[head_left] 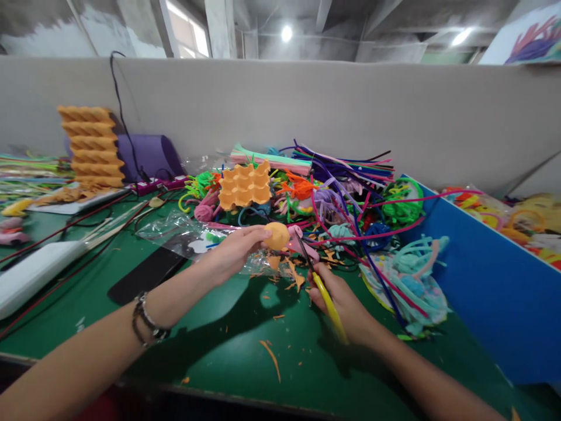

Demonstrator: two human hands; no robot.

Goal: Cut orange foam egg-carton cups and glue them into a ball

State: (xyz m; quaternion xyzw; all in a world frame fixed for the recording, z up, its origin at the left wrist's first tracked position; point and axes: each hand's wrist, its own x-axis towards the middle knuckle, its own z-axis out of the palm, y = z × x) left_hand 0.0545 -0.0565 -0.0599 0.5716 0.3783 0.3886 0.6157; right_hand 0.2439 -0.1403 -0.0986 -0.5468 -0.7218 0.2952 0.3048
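My left hand point(236, 250) pinches the left edge of a small rounded orange piece point(277, 236) above the table. My right hand point(335, 292) is closed around yellow-handled scissors point(326, 298), whose dark blades point up and left, just to the right of the piece. Orange scraps point(298, 276) lie on the green table point(228, 351) below both hands. Behind the piece, an orange egg-carton-like sheet point(245, 186) with several cups leans on a heap of coloured pipe cleaners point(326, 202).
A blue panel point(482, 280) stands at the right, with colourful items behind it. A black flat object point(149, 272), a white bar point(41, 272) and cables lie at the left. Another ridged orange sheet point(94, 146) stands by a purple roll point(149, 155) near the grey partition point(280, 105).
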